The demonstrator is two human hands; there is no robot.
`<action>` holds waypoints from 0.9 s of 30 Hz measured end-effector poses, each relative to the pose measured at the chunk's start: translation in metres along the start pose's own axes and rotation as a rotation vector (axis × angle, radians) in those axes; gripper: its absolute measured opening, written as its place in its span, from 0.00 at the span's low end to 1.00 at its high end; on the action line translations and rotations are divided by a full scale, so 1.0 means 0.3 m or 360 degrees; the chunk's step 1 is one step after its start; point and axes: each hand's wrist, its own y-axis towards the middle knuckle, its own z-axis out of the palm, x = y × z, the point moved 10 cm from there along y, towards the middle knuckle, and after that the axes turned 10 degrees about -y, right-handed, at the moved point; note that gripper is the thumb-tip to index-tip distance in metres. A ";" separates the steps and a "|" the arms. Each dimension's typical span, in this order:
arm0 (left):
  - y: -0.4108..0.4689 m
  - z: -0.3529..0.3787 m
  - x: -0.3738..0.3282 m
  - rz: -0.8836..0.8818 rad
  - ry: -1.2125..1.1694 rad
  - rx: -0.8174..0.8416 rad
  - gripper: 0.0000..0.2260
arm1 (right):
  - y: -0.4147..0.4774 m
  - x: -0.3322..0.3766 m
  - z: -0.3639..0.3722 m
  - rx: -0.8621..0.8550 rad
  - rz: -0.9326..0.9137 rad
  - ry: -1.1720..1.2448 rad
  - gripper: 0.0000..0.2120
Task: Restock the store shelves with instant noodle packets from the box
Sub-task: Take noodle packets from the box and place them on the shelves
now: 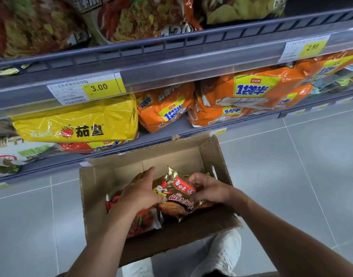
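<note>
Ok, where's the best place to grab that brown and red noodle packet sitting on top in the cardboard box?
Judging by its pose, take the brown and red noodle packet by its two side edges, from above. It lies tilted atop the pile, and the left hand and right hand already flank it inside the open cardboard box.

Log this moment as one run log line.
stage: picking | left hand + right hand: gripping brown noodle packet | place: inside box | shelves: not yet reached

bright even light, glare on packets (75,124), blurred, warped edges.
</note>
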 end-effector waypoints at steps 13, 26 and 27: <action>-0.007 -0.155 0.046 0.0031 -0.0119 -0.0490 0.22 | 0.105 -0.175 0.102 -0.0085 0.0631 -0.0542 0.22; -0.042 -0.193 0.104 -0.0068 -0.0086 -0.0692 0.21 | 0.109 -0.234 0.200 -0.0451 0.0843 -0.0253 0.21; -0.058 -0.187 0.097 -0.0076 -0.0100 -0.0704 0.21 | 0.080 -0.217 0.175 -0.0495 0.0837 -0.0235 0.21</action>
